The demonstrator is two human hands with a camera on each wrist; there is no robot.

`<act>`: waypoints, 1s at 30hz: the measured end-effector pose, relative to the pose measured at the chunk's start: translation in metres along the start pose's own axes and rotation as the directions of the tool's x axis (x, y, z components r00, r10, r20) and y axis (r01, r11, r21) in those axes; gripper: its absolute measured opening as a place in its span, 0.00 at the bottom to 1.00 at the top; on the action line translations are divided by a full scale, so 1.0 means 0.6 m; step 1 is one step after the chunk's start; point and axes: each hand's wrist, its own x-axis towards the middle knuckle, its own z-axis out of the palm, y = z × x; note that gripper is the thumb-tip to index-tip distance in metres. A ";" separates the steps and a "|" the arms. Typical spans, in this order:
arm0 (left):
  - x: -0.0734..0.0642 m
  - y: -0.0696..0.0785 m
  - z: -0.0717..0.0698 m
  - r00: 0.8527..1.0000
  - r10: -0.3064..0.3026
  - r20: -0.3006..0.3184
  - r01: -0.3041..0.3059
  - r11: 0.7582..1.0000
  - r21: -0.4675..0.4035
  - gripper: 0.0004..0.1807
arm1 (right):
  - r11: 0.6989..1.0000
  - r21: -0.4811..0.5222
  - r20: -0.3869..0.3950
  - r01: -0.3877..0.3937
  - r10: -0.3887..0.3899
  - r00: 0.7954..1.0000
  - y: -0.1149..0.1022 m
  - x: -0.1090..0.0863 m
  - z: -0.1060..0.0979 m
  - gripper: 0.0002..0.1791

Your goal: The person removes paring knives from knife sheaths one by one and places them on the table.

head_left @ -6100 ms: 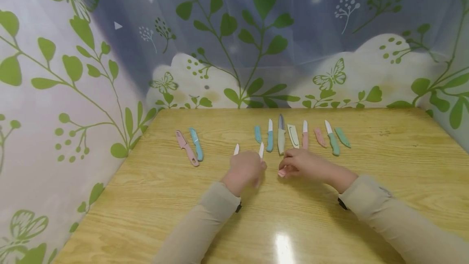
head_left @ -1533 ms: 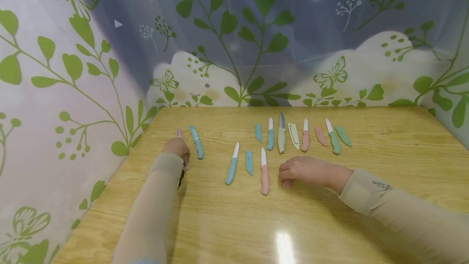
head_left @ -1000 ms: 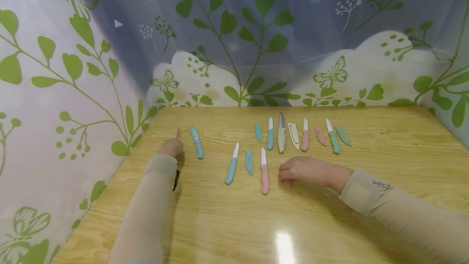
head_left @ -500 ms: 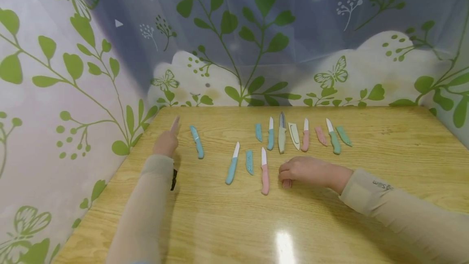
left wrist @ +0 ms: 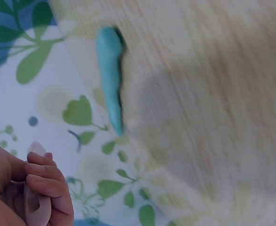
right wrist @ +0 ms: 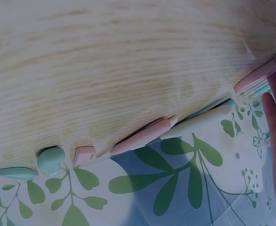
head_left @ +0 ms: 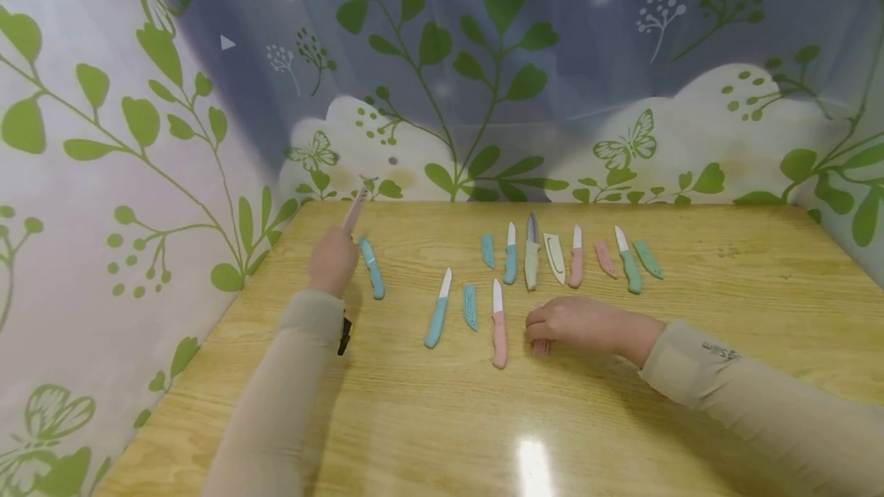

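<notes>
My left hand (head_left: pixel 333 261) grips a pink sheathed knife (head_left: pixel 354 212), raised at the table's far left with its tip toward the back. In the left wrist view its handle (left wrist: pixel 36 207), with an oval hole, lies under curled fingers. Just right of that hand lies a blue sheathed knife (head_left: pixel 372 270). At centre, my right hand (head_left: pixel 583 324) pinches a pink sheath (head_left: pixel 541 347) against the table; the fingers hide most of it. To its left lie a pink knife (head_left: pixel 499 324) with a white blade, a blue sheath (head_left: pixel 470 307) and a blue knife (head_left: pixel 438 309).
A back row holds a blue sheath (head_left: pixel 487 251), a blue knife (head_left: pixel 510 255), a cream knife (head_left: pixel 531 261), a cream sheath (head_left: pixel 554 258), a pink knife (head_left: pixel 575 258), a pink sheath (head_left: pixel 605 258), a green knife (head_left: pixel 628 261) and a green sheath (head_left: pixel 648 259). Printed curtains border the wooden table (head_left: pixel 442 420).
My left hand has let go near the pink knife, moved left, picked up the pink sheathed knife and raised it, lately shifting right and away. My right hand has stayed still over the past 1.5 seconds.
</notes>
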 end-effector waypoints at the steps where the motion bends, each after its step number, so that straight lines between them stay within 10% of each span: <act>1: 0.000 0.006 0.002 1.000 0.007 0.001 -0.007 1.000 -0.004 0.20 | 1.000 0.001 -0.001 0.001 -0.001 1.000 0.000 0.000 0.000 0.07; 13: -0.030 0.085 0.025 0.984 0.168 0.060 -0.167 0.986 -0.030 0.23 | 1.000 0.014 -0.011 0.005 -0.005 1.000 0.000 -0.002 0.000 0.08; 30: -0.099 0.180 0.068 0.858 0.481 0.179 -0.472 0.876 -0.097 0.19 | 0.997 0.074 -0.081 0.023 -0.017 0.997 0.000 -0.013 -0.004 0.12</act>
